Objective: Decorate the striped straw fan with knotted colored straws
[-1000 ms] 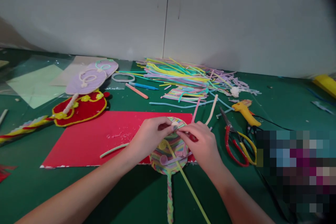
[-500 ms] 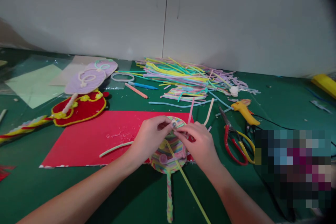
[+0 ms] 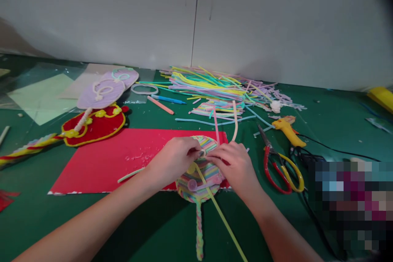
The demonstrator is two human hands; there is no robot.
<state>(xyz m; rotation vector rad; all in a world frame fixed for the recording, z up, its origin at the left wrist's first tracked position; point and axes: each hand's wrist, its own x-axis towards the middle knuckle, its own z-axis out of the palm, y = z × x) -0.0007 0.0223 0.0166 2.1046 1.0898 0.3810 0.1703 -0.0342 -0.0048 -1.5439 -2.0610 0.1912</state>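
Observation:
A round fan (image 3: 201,194) of pastel striped pipe cleaners lies over the front of a red sheet (image 3: 101,163), its twisted handle (image 3: 199,229) pointing toward me. Above the fan's upper half, my left hand (image 3: 178,157) and my right hand (image 3: 233,163) meet, fingertips pinched on a small pale pipe cleaner loop (image 3: 203,154). A pale green pipe cleaner (image 3: 130,175) shows beyond my left wrist. Behind my right hand a pink strand (image 3: 216,125) and a peach strand (image 3: 235,120) stick up. One yellow pipe cleaner (image 3: 222,217) runs from the fan toward me.
Loose pipe cleaners (image 3: 208,84) are heaped near the wall. Scissors (image 3: 278,168) and a yellow glue gun (image 3: 288,131) with a black cord lie right. Left are a red fan (image 3: 95,129) and lilac fans (image 3: 102,90). Two pens, blue (image 3: 168,99) and orange (image 3: 160,105), lie behind the sheet.
Both hands stay over the fan, fingertips shifting slightly around the small loop. The pink and peach strands have swung to the left and stand more upright. The view has shifted a little.

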